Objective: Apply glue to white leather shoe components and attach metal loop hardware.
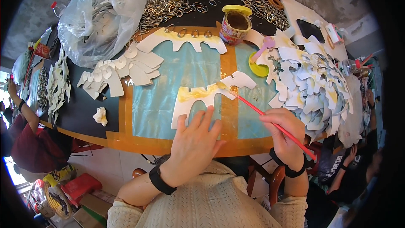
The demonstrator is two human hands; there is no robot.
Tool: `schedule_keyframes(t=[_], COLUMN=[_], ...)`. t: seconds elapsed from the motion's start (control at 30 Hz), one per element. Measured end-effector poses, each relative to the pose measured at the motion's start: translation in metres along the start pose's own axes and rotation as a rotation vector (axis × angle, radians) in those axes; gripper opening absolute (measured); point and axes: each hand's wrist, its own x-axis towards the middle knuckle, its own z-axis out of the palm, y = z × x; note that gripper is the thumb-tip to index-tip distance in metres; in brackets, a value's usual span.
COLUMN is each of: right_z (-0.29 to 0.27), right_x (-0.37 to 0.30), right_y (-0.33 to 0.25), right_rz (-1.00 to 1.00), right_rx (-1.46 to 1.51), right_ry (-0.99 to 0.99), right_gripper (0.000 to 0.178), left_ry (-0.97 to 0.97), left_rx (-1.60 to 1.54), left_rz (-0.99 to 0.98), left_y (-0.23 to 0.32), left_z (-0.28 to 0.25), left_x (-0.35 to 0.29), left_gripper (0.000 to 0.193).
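Note:
My left hand (195, 141) lies palm down with its fingers spread, fingertips touching the lower edge of a white, scalloped cut-out piece (180, 109). A yellowish, glue-like film coats the upper strip of that piece. In my right hand (286, 133) is a thin red-handled brush (252, 106), held slantwise with its tip on the piece's right part. Above it lies another white scalloped piece (192, 41), with several metal rings (195, 33) along its upper edge. An open tin (234, 27) of brownish paste stands just behind the work area.
At right is a heap of glue-smeared white pieces (314, 86), near a yellow-green lid (258, 66) and a pink spoon (267, 44). Fanned white pieces (137, 65), a plastic bag (80, 29) and a crumpled lump (100, 116) are at left. Loose rings (166, 6) lie behind. People sit on both sides.

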Motion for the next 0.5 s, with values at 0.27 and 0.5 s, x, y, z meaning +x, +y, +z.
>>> schedule_keyframes(t=[0.27,0.5], right_z=[0.0060,0.0037], right_x=[-0.0087,-0.0056], right_y=[-0.0069,-0.0042], right_rz=[-0.211,-0.106], right_rx=[-0.121,-0.129], right_ry=[-0.181,-0.093], right_gripper=[0.039,0.034], left_ry=[0.000,0.008], left_rx=[-0.015,-0.011], left_rz=[-0.003,-0.002], left_y=[0.0010,0.0007], left_z=[0.0003,0.0014], left_x=[-0.0009,-0.0016], left_gripper=[0.043,0.044])
